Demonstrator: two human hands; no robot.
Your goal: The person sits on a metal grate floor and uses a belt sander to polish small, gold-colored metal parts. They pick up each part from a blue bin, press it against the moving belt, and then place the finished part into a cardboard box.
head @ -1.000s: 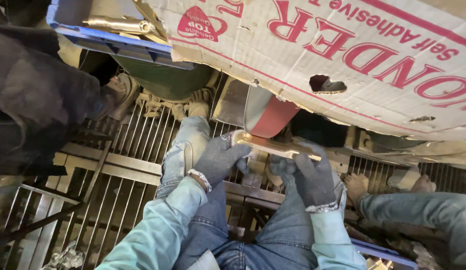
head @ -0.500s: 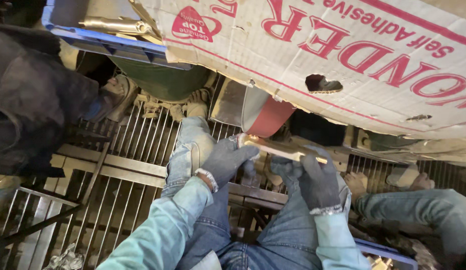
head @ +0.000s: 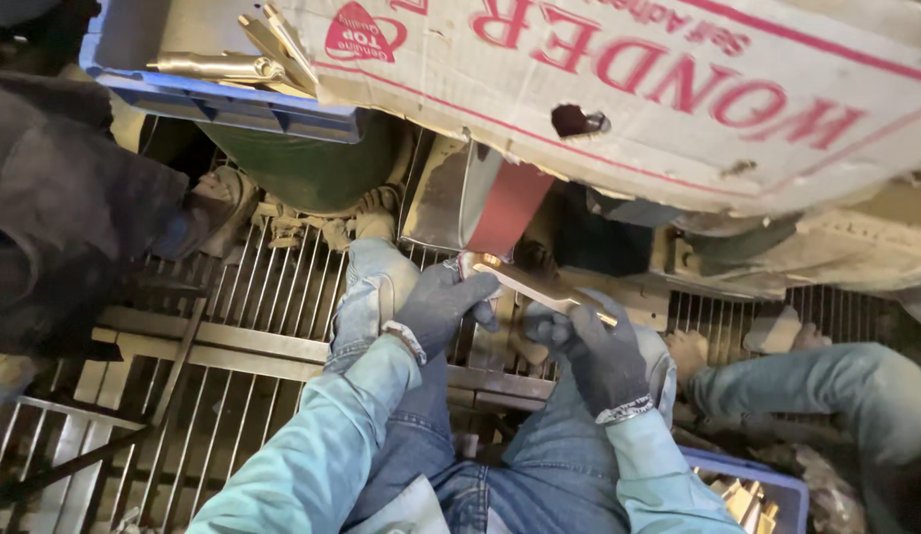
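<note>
Both my hands wear dark grey gloves and grip one long, flat brass-coloured metal piece (head: pixel 538 286). My left hand (head: pixel 443 307) holds its left end, which touches the red sanding belt (head: pixel 508 208) of a machine. My right hand (head: pixel 597 348) holds the piece's right end. The strip lies tilted, higher at the left. My denim-clad knees (head: pixel 376 282) sit under the hands, above a metal floor grate (head: pixel 253 316).
A large worn cardboard sheet (head: pixel 678 109) covers the machine on top. A blue crate (head: pixel 223 99) with brass pieces (head: pixel 253 59) stands at the upper left. Another person in dark clothes (head: pixel 65 218) is at the left; a denim-clad limb (head: pixel 817 381) at the right. A second blue crate (head: pixel 747 485) sits low right.
My hands have kept the metal piece against the belt, shifting it slightly. The camera view has drifted a little upward and to the right.
</note>
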